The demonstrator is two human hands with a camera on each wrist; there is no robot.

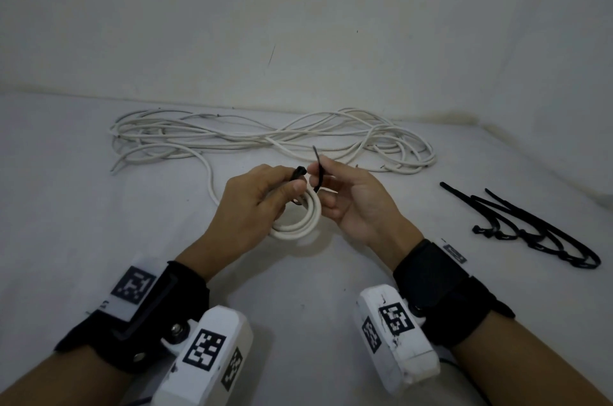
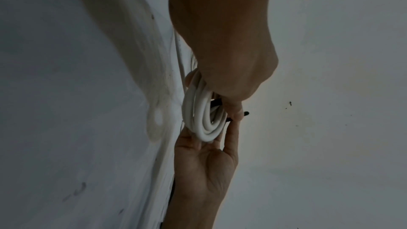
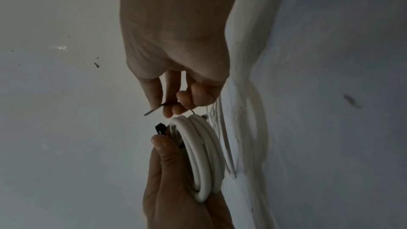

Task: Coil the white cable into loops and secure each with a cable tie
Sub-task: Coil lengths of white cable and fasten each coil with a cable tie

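Head view, coil: small white coil [image 1: 300,218] of about 3 turns, held over the middle of the white surface [image 1: 66,173], toward its near edge.
Head view, left hand [image 1: 255,203]: grasping the coil, thumb pinning the head end of a black cable tie [image 1: 317,170] against it.
Head view, right hand [image 1: 351,203]: pinching the tie's pointed tail, which stands up above the coil.
Head view, loose cable [image 1: 265,136]: long slack run lying along the far edge, against the wall; 1 strand leads down to the coil.
Head view, spare ties [image 1: 530,233]: black bundle near the right edge, well apart from the hands.
Left wrist view: coil [image 2: 202,116] seen edge-on between both hands; tie mostly hidden.
Right wrist view: tail [image 3: 154,109] and locking head [image 3: 160,128] close together but apart; tail not yet threaded.
Handling judgement: cable looks light, smooth and springy, so the turns would likely spread if let go; hold across all turns right beside the tie. Tie is thin and flexible; grip close to its tip to steer it into the head.
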